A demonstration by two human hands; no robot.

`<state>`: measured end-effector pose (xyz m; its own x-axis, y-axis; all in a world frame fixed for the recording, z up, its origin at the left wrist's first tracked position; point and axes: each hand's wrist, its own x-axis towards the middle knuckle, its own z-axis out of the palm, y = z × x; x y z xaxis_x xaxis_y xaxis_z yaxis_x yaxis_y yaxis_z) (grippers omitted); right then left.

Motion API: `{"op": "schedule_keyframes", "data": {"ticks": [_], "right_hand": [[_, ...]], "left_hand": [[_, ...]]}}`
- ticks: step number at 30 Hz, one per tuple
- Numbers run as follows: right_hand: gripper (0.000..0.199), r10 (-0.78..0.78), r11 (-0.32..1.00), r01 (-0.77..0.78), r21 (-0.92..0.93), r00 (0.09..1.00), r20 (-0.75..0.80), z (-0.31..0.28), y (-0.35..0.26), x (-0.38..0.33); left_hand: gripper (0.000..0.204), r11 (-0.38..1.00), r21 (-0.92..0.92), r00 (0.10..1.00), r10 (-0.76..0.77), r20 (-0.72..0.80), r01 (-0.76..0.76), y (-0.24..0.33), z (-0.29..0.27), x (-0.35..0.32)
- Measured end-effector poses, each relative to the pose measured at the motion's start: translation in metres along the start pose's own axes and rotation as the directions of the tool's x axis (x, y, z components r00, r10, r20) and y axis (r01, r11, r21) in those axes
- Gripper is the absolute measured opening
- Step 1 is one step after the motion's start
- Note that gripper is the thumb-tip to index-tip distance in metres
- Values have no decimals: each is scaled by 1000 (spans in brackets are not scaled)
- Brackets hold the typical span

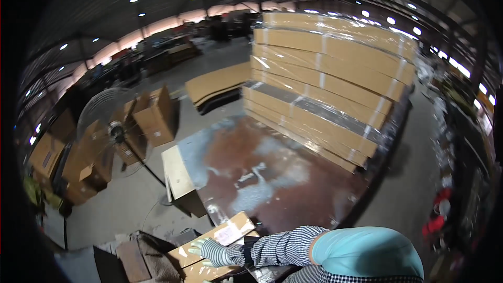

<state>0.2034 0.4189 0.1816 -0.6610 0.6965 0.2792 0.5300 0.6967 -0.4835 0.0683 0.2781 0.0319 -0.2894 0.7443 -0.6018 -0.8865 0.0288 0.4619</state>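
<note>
My right hand (214, 252) wears a striped grey-and-white glove with pale fingertips, below a checkered sleeve. It lies on a long, flat cardboard carton (242, 222), with fingers spread and pointing left. A white label (227, 233) is stuck on the carton's top, next to the hand. Shiny clear tape shows on the cardboard. Of my left hand (226, 280), only a bit of pale glove appears at the lower edge; its fingers are mostly cut off.
Ahead lies a worn, stained reddish-brown and blue board (272, 178). Behind it stands a tall film-wrapped stack of flat cartons (325, 68). A stand fan (116, 132) is at left, by several open boxes (154, 115). A pale upright panel (178, 170) stands nearer.
</note>
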Motion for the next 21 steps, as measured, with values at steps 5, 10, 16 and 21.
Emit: {"op": "schedule_keyframes", "data": {"ticks": [5,10,16,21], "right_hand": [[68,309,935,-330,131,938,155,-52,61,-111],[60,619,781,-586,214,685,-384,-160,166,-365],[42,548,555,-673,489,-147,-823,-328,255,-640],[49,546,720,-327,611,-277,-791,-491,357,-810]], "left_hand": [[76,975,173,965,-176,194,143,-161,20,37],[90,721,338,737,-668,108,604,-270,128,-27],[75,830,542,619,-495,610,129,-322,351,-73],[54,835,550,570,-439,695,-28,-390,507,-125]]}}
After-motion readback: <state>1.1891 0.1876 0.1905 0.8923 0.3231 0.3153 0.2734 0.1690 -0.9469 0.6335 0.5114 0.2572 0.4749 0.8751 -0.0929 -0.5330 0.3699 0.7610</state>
